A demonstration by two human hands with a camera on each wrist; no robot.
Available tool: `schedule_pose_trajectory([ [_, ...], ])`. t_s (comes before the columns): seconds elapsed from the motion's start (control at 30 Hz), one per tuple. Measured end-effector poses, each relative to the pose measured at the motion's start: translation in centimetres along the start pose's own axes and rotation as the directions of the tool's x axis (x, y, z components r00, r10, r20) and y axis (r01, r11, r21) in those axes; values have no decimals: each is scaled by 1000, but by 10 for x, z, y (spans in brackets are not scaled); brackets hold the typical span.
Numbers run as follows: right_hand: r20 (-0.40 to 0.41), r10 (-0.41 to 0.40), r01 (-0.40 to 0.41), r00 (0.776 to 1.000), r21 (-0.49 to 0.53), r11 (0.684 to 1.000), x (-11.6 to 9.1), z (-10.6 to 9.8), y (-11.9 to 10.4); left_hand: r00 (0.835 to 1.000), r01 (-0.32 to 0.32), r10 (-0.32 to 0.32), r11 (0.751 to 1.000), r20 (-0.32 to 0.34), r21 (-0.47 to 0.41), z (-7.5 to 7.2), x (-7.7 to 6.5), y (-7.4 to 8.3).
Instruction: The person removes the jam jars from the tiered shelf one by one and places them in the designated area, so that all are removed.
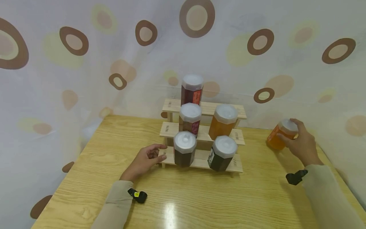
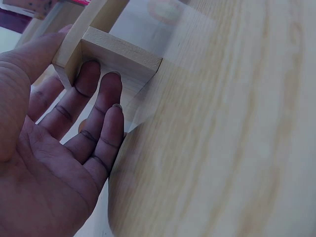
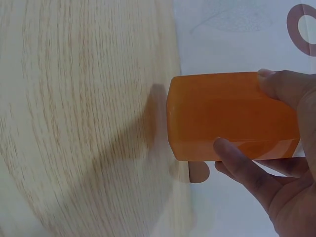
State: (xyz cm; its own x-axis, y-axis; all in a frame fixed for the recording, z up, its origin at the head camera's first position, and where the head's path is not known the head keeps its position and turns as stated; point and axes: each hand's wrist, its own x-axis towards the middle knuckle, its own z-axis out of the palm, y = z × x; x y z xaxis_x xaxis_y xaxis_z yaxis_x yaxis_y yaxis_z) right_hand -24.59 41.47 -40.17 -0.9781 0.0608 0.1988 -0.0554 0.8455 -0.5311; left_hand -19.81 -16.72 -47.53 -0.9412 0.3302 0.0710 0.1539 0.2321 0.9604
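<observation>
At the table's right side my right hand (image 1: 304, 143) grips an orange jar (image 1: 275, 141) with a whitish lid, thumb and fingers on opposite sides. The right wrist view shows the same orange jar (image 3: 222, 116) tilted near the tabletop; whether its base touches the wood I cannot tell. My left hand (image 1: 146, 160) holds the left end of the lowest step of a three-step wooden stand (image 1: 235, 163). Up close, the thumb lies over the board (image 2: 79, 37) and the other fingers curl by the end leg (image 2: 118, 54).
On the stand are two dark jars (image 1: 184, 157) on the bottom step. A brownish jar (image 1: 186, 124) and an orange-filled jar (image 1: 220, 128) occupy the middle one, a dark red jar (image 1: 187, 93) the top. A patterned cloth (image 1: 160, 57) hangs behind the table (image 1: 200, 203).
</observation>
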Motion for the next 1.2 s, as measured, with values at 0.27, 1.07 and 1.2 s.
schedule_pose_trajectory([
  [0.27,7,4,-4,1000,10,1000,1,5,5,1000,2,-2,1000,8,-7,1,0,2],
  [1.07,-19,-38,38,999,26,999,2,19,14,1000,1,-1,1000,12,-3,-1,0,0],
  [1.2,-44,-51,52,998,27,998,2,15,6,1000,3,-3,1000,10,-9,0,0,0],
])
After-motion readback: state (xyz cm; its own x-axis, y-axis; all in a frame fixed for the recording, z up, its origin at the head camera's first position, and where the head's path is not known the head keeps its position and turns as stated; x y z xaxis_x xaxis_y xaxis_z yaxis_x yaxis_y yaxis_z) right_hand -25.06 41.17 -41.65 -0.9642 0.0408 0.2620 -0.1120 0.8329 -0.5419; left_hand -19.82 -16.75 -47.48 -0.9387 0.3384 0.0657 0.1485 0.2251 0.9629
